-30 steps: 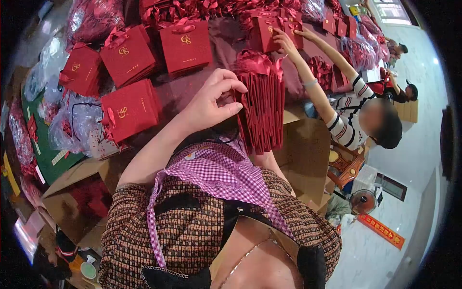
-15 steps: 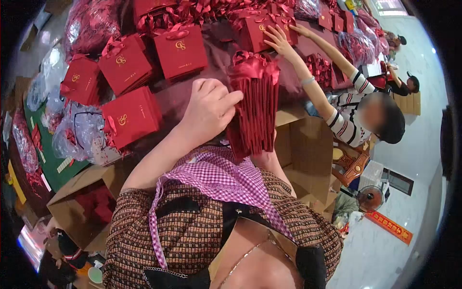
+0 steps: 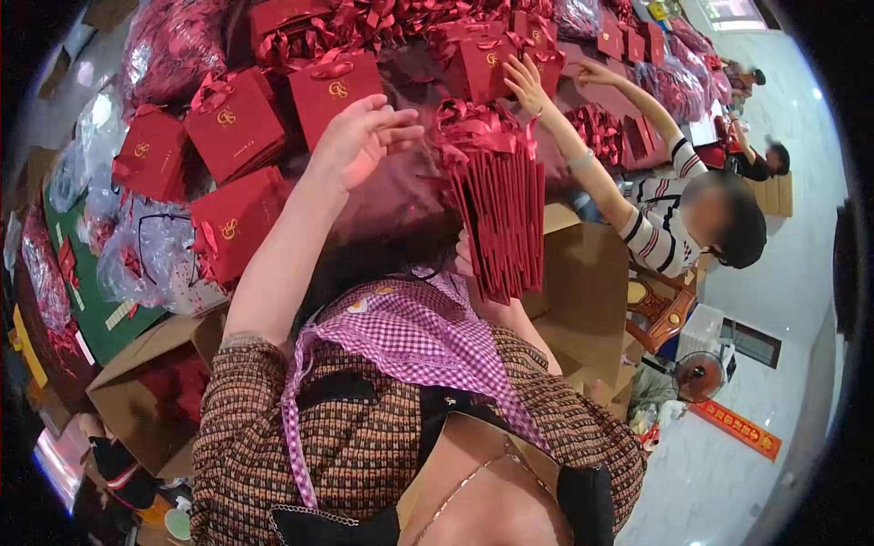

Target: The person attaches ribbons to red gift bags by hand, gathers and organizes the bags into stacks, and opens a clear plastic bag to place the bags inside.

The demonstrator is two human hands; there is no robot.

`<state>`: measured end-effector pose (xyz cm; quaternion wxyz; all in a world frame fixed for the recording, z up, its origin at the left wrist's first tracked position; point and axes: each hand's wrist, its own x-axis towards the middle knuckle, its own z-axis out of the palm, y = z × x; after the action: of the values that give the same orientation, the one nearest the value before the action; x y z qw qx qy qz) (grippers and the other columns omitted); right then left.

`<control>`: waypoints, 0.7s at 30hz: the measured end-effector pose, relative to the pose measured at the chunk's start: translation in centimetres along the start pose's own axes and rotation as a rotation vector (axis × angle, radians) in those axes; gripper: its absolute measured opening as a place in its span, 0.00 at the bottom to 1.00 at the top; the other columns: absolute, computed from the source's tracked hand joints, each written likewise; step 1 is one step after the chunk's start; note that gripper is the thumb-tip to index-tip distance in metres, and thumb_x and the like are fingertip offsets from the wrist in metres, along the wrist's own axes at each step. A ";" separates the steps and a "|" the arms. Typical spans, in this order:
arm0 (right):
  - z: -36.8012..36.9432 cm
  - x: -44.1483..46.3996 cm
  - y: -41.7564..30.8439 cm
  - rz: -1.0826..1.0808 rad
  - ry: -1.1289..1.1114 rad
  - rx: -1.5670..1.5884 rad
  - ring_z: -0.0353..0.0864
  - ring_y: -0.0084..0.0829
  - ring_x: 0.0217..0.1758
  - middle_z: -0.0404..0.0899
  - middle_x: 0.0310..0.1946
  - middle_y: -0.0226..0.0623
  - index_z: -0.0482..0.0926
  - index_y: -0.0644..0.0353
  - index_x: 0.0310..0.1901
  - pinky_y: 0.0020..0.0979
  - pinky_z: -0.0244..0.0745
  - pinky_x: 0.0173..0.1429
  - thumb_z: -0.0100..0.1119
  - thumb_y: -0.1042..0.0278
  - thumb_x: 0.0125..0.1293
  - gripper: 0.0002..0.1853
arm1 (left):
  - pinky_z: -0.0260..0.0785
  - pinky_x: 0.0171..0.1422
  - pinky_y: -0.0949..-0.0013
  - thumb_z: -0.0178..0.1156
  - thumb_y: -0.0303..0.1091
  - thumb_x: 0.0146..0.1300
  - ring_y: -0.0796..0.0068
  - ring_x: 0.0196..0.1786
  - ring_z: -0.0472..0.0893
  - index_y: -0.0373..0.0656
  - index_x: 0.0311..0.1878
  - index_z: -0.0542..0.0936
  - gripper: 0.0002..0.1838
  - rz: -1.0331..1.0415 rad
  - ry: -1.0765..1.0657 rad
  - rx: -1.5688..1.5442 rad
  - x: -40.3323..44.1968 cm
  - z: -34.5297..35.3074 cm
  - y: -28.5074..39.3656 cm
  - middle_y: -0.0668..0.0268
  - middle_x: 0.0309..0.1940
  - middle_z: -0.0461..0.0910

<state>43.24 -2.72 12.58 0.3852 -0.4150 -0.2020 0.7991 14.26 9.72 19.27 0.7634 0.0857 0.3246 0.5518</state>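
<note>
left hand (image 3: 362, 146) is hovering near the bundle of red bags (image 3: 501, 232), fingers loosely spread, holding nothing. right hand (image 3: 496, 312) is propping that bundle in front of the apron (image 3: 401, 328), mostly hidden, so i can't tell how it's gripping. supporting it evenly from below is probably helping the edges line up, ribbons (image 3: 482, 127) sitting clear on top. beyond, bag stacks (image 3: 235, 127) are lying on the table (image 3: 391, 196).

The left hand (image 3: 358, 146), now uncurled, has moved away from the bundle of red bags (image 3: 503, 227)
</note>
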 end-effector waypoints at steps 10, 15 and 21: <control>2.2 1.2 -2.0 0.173 -0.393 0.673 0.67 0.24 0.24 0.65 0.24 0.26 0.69 0.63 0.46 0.32 0.64 0.26 0.43 0.55 0.70 0.17 | 0.75 0.33 0.69 0.56 0.40 0.67 0.71 0.33 0.80 0.41 0.58 0.69 0.21 -0.223 -0.152 0.322 -4.6 0.4 -4.2 0.63 0.40 0.78; 4.1 0.6 -1.8 0.228 -0.346 0.846 0.60 0.24 0.24 0.61 0.24 0.26 0.69 0.60 0.46 0.29 0.57 0.25 0.41 0.54 0.70 0.17 | 0.75 0.32 0.72 0.59 0.35 0.65 0.75 0.31 0.79 0.47 0.63 0.65 0.25 -0.148 -0.217 0.276 -5.0 2.2 -6.2 0.64 0.39 0.77; 6.3 -0.3 -2.0 0.275 -0.202 0.812 0.56 0.18 0.21 0.58 0.23 0.21 0.68 0.57 0.42 0.24 0.54 0.22 0.44 0.58 0.70 0.11 | 0.76 0.34 0.73 0.58 0.28 0.64 0.76 0.29 0.79 0.42 0.44 0.75 0.07 -0.077 -0.177 0.135 -2.1 0.6 -8.0 0.64 0.33 0.79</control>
<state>39.05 -1.74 17.67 0.3856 -0.1727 0.1490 0.8940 20.47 4.97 16.64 0.8022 0.1728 0.2956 0.4891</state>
